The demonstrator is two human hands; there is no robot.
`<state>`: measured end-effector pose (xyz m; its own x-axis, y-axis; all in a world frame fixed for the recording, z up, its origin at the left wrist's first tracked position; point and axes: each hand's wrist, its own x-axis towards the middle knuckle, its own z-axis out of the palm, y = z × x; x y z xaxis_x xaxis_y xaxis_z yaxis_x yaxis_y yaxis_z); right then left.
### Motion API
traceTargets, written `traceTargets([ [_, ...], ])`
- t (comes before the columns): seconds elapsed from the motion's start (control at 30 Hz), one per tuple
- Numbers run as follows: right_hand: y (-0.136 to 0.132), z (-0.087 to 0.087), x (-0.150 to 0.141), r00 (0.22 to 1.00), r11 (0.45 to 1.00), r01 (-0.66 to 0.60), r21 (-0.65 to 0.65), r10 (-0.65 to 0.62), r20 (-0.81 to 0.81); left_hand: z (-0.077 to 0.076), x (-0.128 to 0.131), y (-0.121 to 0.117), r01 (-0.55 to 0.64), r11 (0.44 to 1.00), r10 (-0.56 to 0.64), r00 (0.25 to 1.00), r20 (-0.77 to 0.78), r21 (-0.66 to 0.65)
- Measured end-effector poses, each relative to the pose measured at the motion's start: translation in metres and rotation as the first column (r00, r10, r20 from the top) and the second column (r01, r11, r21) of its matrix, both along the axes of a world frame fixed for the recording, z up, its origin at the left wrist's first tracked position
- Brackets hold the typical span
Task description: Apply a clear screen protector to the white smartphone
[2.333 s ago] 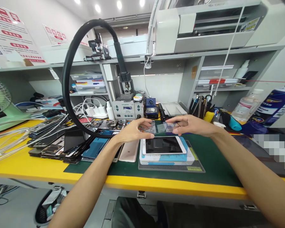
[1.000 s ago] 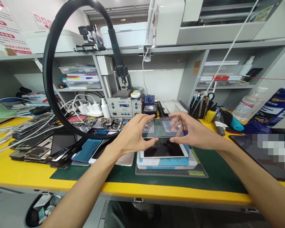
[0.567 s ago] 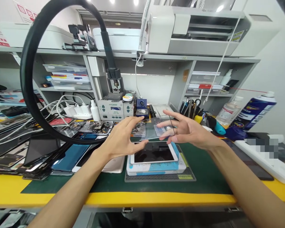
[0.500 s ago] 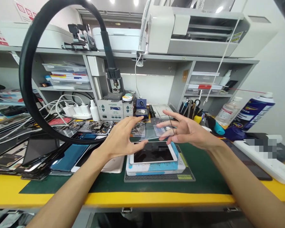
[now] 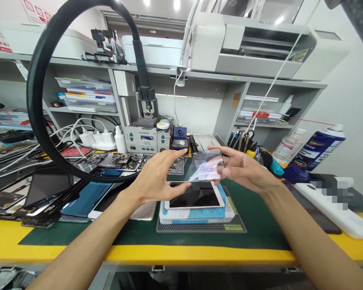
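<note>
My left hand holds the left end of a clear glass screen protector between thumb and fingers along its long edges. At the right end, my right hand grips the same sheet, thumb in front and fingers behind. The sheet is see-through with a thin dark edge on the right, and a whitish-pink patch with print shows on or through it. Below it a white-framed tablet with a dark screen lies on a white and blue box. The sheet hangs above the tablet's far side.
A grey perforated pad lies under the box on a green mat. Phones and a blue panel crowd the left. A thick black hose arches over them from the rework station. A spray can and bottle stand right.
My right hand's spread fingers have closed onto the right end of the screen protector. The sheet has tilted, so a bright printed patch shows. My left hand keeps its hold.
</note>
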<state>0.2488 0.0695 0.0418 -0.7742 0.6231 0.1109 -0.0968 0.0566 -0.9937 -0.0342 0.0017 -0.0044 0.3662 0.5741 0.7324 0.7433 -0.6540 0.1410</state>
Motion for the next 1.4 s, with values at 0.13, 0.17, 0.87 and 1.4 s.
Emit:
traceTargets([
  [0.13, 0.004, -0.004, 0.001, 0.999, 0.998, 0.046, -0.032, -0.047, -0.011, 0.000, 0.001, 0.000, 0.027, 0.999, -0.027, 1.000, -0.011, 0.022],
  [0.17, 0.005, -0.005, 0.001, 0.998, 0.997, 0.064, -0.035, -0.064, -0.013, 0.000, 0.001, 0.000, 0.029, 0.999, -0.029, 0.999, -0.014, 0.029],
  [0.87, 0.005, -0.005, -0.010, 0.974, 0.965, 0.210, -0.155, -0.220, -0.050, -0.004, 0.008, 0.000, 0.055, 0.986, -0.043, 0.996, -0.073, 0.160],
  [1.4, 0.003, -0.009, -0.014, 0.954, 0.960, 0.278, -0.041, -0.281, -0.104, -0.006, 0.009, 0.000, 0.047, 0.993, -0.045, 0.999, -0.029, 0.108],
])
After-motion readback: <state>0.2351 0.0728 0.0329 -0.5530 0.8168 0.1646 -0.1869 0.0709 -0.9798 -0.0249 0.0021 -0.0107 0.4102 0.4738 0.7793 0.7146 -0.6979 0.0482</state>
